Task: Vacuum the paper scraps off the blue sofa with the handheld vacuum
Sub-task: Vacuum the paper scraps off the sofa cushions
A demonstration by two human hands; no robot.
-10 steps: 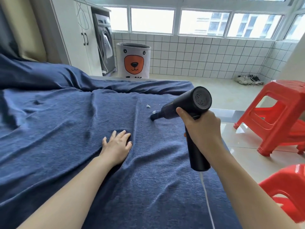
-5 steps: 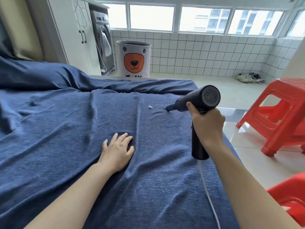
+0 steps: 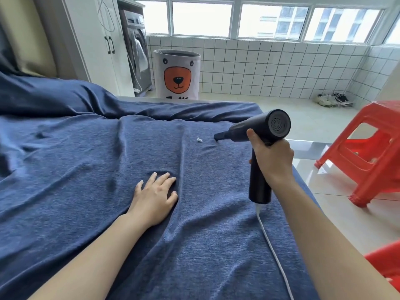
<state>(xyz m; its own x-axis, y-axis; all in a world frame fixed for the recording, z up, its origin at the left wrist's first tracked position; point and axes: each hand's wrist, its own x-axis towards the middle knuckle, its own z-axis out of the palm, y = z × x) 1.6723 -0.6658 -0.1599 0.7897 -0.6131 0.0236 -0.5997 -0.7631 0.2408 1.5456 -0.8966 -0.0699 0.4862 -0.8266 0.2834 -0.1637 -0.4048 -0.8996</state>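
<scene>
The blue sofa (image 3: 91,169) is covered with wrinkled dark blue cloth and fills the left and middle of the view. One small white paper scrap (image 3: 199,139) lies on it, a little left of the vacuum's nozzle. My right hand (image 3: 273,159) grips the handle of the black handheld vacuum (image 3: 258,128), whose narrow nozzle points left and down at the cloth. A white cord (image 3: 271,245) hangs from the handle's base. My left hand (image 3: 154,197) rests flat on the cloth with fingers spread, nearer to me than the scrap.
A red plastic stool (image 3: 365,152) stands on the tiled floor right of the sofa, and another red stool (image 3: 387,265) shows at the lower right edge. A bear-face laundry basket (image 3: 177,74), a washing machine (image 3: 137,53) and shoes (image 3: 333,99) sit beyond the sofa.
The vacuum moved right and slightly away from me. Of two scraps seen a second ago near the nozzle, only one remains visible. My left hand stayed pressed on the cloth.
</scene>
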